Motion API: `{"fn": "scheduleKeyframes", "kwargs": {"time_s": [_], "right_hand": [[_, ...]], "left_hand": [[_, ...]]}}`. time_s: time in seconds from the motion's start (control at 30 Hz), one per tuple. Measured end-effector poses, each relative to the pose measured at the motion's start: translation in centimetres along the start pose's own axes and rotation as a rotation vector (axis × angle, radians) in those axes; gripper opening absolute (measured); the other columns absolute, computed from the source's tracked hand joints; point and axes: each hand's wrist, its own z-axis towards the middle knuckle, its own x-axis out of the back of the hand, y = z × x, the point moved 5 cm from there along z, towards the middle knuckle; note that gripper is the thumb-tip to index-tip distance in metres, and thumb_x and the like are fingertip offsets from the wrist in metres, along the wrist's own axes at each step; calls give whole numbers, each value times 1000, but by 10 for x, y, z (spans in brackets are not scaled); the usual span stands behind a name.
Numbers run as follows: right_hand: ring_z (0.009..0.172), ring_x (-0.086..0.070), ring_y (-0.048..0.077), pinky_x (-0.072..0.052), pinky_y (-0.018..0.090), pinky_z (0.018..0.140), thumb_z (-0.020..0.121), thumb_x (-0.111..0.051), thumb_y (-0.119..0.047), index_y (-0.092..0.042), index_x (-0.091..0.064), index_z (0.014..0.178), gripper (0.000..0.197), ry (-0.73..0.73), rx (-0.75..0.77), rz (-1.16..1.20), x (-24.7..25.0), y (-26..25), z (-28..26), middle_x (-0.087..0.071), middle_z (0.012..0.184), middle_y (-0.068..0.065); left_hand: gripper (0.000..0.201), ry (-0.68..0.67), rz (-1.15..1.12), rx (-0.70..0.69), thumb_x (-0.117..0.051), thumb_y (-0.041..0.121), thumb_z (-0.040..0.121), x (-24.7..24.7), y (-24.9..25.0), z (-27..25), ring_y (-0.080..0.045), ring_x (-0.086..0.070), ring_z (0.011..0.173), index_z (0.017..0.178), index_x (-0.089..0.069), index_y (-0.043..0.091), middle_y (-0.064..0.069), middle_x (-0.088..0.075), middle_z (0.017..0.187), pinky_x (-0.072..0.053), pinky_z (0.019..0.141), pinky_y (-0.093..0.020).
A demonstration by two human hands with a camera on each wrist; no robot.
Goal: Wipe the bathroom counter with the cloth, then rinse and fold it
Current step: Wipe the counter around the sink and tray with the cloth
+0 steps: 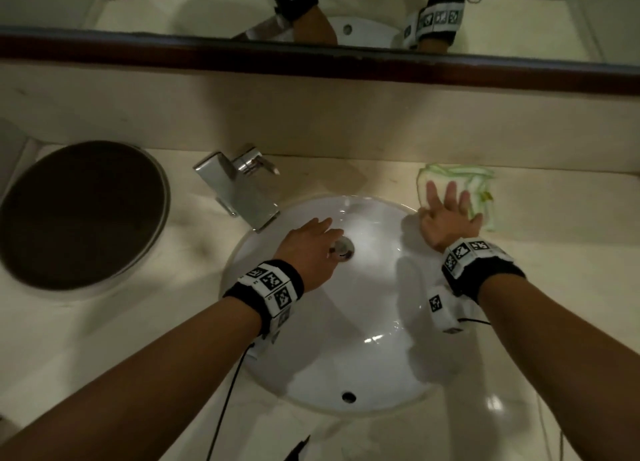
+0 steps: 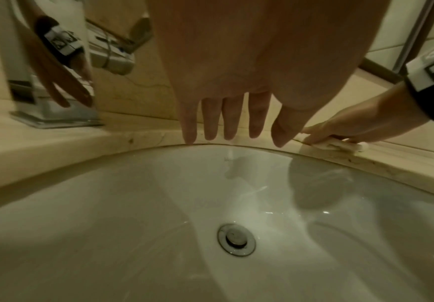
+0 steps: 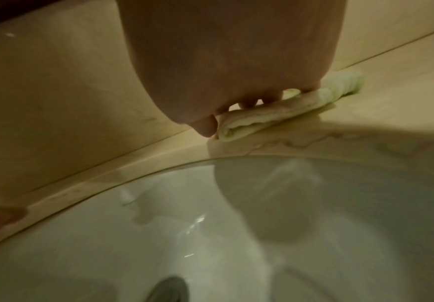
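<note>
Beige bathroom counter [image 1: 346, 180] carries a folded green-edged cloth [image 1: 479, 183] under the right hand [image 1: 446, 218], whose straight fingers press it flat. Beside it, the left hand [image 1: 308, 249] hovers, fingers relaxed and empty, over the white sink [image 1: 346, 322].

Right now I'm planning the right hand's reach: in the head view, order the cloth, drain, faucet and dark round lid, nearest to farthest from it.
1. Cloth, under the right hand.
2. Drain, in the basin to its left.
3. Faucet, behind the basin, farther left.
4. Dark round lid, at the counter's far left.
</note>
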Motion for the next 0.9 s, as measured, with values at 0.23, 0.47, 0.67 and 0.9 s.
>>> {"fn": "scheduleKeyframes", "kwargs": {"time_s": [0.23,0.47,0.67,0.9], "right_hand": [[147,18,29,5,60,116,102,-23,-36,-41,9,151,59,-9,254,-83,-20,-134,-15,20,160,0],[148,14,30,3,61,115,98,-29,-24,-44,12,149,69,27,520,-214,-40,-235,-43,16,162,-1],[148,15,22,0,55,118,103,-22,-34,-46,11,149,58,-13,533,-256,-33,-203,-25,18,161,-5],[149,10,21,-1,52,119,103,-19,-39,-45,9,150,55,7,326,-194,-8,-75,-7,17,161,-5]], "left_hand": [[49,75,-52,102,-42,35,100,10,-47,-30,-16,-15,147,148,-34,27,2,-19,160,-13,118,-32],[46,152,98,198,-44,35,97,19,-87,-71,-22,-28,142,142,-45,24,-1,-32,155,-28,114,-36],[50,135,52,310,-44,34,98,18,-96,-84,-22,-18,146,146,-37,25,-4,-22,159,-22,117,-37],[50,124,43,244,-45,33,97,9,-57,-70,-23,-23,144,145,-39,23,-6,-25,158,-23,117,-35]]}}
